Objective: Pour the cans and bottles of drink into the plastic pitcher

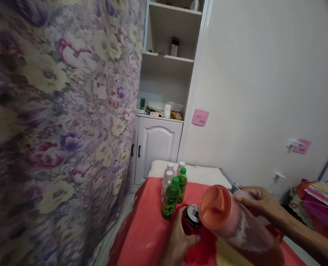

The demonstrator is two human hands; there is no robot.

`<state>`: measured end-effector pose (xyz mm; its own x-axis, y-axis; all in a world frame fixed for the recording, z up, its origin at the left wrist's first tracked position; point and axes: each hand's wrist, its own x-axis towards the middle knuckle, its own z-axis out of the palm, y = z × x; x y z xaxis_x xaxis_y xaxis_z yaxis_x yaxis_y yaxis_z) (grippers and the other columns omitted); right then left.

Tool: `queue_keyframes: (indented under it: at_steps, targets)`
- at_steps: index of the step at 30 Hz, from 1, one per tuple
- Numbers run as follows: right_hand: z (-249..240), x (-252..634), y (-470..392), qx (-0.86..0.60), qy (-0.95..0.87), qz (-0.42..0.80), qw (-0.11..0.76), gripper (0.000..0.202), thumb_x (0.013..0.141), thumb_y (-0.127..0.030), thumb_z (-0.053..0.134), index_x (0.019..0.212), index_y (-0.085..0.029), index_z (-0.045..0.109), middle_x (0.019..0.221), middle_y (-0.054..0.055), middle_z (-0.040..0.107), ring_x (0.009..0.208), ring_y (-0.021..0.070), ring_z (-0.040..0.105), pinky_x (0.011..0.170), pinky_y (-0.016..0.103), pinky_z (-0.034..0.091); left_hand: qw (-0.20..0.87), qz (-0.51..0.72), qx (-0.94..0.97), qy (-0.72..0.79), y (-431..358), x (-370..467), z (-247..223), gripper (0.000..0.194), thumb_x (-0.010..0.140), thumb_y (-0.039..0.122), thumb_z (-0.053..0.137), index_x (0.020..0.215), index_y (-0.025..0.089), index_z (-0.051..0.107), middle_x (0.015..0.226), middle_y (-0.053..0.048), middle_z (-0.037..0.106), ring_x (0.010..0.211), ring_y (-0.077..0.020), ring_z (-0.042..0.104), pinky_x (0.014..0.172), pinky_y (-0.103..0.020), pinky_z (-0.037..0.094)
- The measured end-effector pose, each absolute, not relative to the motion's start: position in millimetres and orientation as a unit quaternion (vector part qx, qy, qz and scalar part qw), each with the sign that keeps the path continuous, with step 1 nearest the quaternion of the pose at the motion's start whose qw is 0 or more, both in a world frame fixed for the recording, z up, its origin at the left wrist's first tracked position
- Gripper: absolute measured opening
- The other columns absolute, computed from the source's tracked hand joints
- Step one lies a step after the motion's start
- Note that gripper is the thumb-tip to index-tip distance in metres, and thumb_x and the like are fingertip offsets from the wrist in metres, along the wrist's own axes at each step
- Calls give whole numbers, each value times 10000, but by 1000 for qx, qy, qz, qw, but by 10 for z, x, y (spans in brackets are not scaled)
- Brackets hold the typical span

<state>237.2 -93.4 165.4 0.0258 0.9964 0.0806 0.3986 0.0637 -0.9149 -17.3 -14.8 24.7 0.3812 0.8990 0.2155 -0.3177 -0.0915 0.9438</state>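
Note:
My left hand [179, 238] is wrapped around a dark red drink can [192, 218], which has a silver top. My right hand [254, 198] grips the handle of a clear pitcher [252, 236] with an orange lid [215, 208]. The pitcher is tilted, its lid end close beside the can's top. Pinkish liquid or foam shows through its wall, and its base runs toward the lower right. Just beyond the can stand two green bottles [170, 199] with green caps. Several clear bottles [168, 181] with white caps are grouped behind them.
A red cloth [140, 218] covers the table, with a white part [202, 171] at the far end. A floral curtain [69, 129] hangs at the left. Behind are a white cabinet [159, 147] and shelves. Folded striped fabric [325, 192] lies at the right, near a cable.

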Motion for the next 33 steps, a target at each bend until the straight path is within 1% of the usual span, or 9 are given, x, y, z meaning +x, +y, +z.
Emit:
queue_keyframes:
  at_steps: [6, 13, 18, 25, 33]
  targets:
    - [1666, 2372, -937, -576, -610, 361, 407, 564, 804, -651, 675, 587, -216, 389, 553, -73, 313, 528, 86, 257, 510, 264, 191, 603, 484, 569, 278, -124, -156, 224, 768, 456, 74, 814, 1188, 216, 634, 1152, -61, 735, 1146, -326, 636, 1018, -407, 481]
    - [1710, 2320, -975, -585, -604, 354, 409, 578, 817, -656, 657, 599, -224, 341, 567, -75, 292, 538, 88, 245, 525, 273, 169, 602, 490, 568, 272, -118, -156, 215, 747, 444, 40, 788, 1157, 218, 655, 1146, -59, 745, 1139, -333, 644, 1004, -390, 492]
    - [1711, 2314, -963, -590, -604, 345, 411, 572, 818, -652, 659, 599, -225, 348, 564, -76, 295, 541, 89, 247, 531, 279, 168, 599, 494, 568, 272, -124, -175, 216, 753, 446, 31, 782, 1165, 220, 658, 1150, -56, 748, 1141, -327, 646, 997, -375, 496]
    - [1718, 2295, -970, -594, -585, 357, 422, 575, 785, -657, 691, 610, -226, 353, 565, -80, 294, 539, 85, 247, 522, 271, 168, 590, 488, 570, 297, -138, -185, 237, 749, 456, 42, 795, 1172, 219, 665, 1154, -49, 745, 1176, -325, 630, 1021, -384, 489]
    - [1690, 2347, -973, -591, -600, 343, 417, 554, 829, -628, 661, 605, -225, 355, 576, -76, 285, 548, 87, 237, 523, 276, 167, 585, 485, 572, 309, -123, -180, 205, 752, 456, 43, 804, 1172, 222, 660, 1164, -50, 743, 1204, -328, 615, 1039, -395, 475]
